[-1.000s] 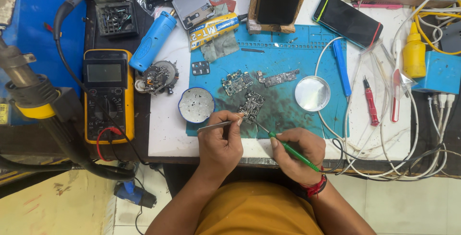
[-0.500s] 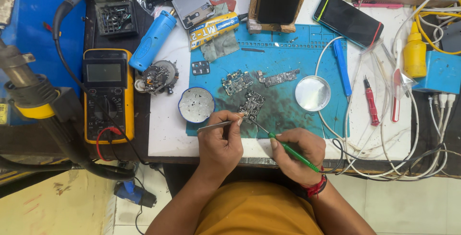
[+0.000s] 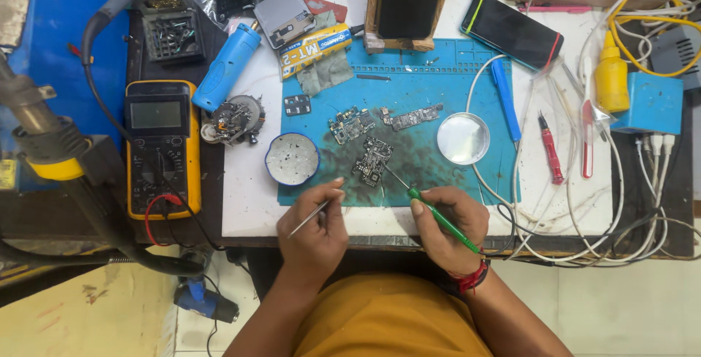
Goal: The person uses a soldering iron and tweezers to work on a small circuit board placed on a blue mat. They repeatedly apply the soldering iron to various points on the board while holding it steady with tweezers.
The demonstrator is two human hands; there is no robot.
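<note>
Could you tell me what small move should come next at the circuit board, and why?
Probably bring the tweezers in the left hand up to the circuit board. The green-handled tool in the right hand already has its tip there, while the tweezers point away from it.

Seen from above, two bare forearms reach forward from the body and angle slightly toward each other. The left hand (image 3: 315, 229) is curled, thumb and fingers pinched together around something thin, apparently. The right hand (image 3: 445, 222) is closed in a pen-like grip, knuckles up, with a red band around its wrist.
</note>
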